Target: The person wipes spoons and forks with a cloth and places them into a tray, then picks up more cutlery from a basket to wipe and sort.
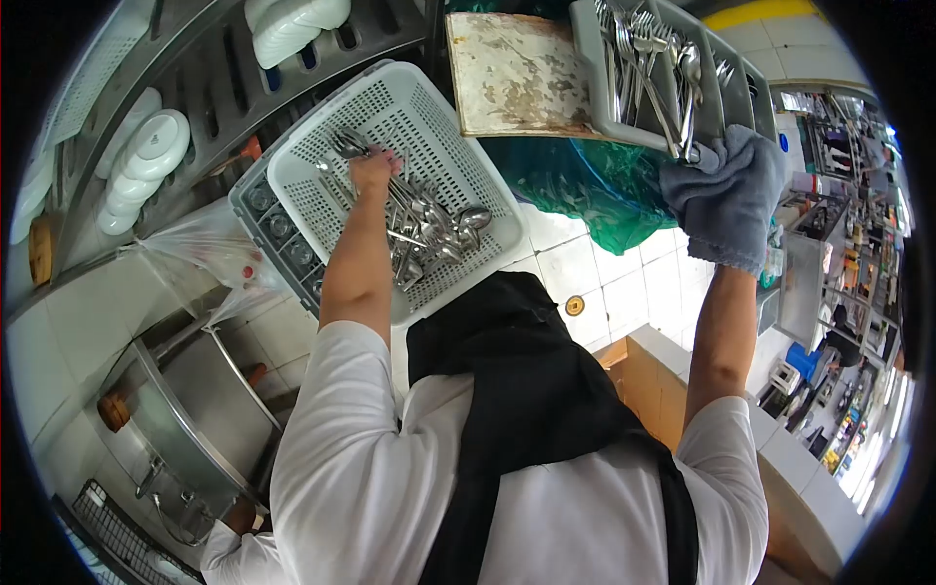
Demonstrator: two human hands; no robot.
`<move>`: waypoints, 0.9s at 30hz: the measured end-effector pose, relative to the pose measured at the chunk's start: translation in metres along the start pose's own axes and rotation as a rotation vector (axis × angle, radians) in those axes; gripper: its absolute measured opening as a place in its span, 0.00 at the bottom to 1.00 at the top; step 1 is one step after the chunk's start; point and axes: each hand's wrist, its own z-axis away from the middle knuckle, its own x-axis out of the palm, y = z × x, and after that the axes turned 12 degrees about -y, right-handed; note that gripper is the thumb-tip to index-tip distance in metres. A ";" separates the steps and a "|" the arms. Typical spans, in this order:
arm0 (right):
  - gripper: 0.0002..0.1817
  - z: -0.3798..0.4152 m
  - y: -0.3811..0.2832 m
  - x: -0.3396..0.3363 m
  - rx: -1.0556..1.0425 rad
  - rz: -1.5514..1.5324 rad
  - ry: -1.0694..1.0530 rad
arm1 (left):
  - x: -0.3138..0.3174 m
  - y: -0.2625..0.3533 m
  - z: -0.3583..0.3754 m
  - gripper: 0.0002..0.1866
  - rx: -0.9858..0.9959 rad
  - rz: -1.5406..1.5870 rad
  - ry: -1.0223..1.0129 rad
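My left hand (372, 172) is closed around a bunch of cutlery (348, 143), with fork heads showing beyond the fingers, inside a white perforated basket (507, 210). Below it, a heap of loose spoons and forks (429, 232) covers part of the basket floor. A grey cloth (726, 210) wraps my right hand and hides its fingers. This cloth-covered hand is at the near right corner of a grey cutlery tray (616, 125). Forks and spoons (639, 49) lie in the tray's compartments, some with their ends over its near edge.
Under the basket is a grey rack of glasses (278, 226). A worn board (522, 73) adjoins the tray, above green plastic (595, 195). White bowls (156, 146) stand on a slotted shelf at left. Another person's white sleeve (234, 556) shows near a sink (185, 419).
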 end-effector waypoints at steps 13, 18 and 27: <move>0.07 -0.005 0.002 -0.018 -0.106 0.070 0.055 | -0.026 -0.013 0.000 0.30 0.028 -1.276 0.113; 0.08 -0.001 0.001 -0.022 -0.103 0.096 0.041 | -0.054 0.009 0.020 0.25 0.302 -1.024 0.066; 0.11 -0.002 0.003 -0.039 -0.093 -0.020 -0.033 | -0.035 0.010 0.088 0.19 0.322 -1.341 -0.527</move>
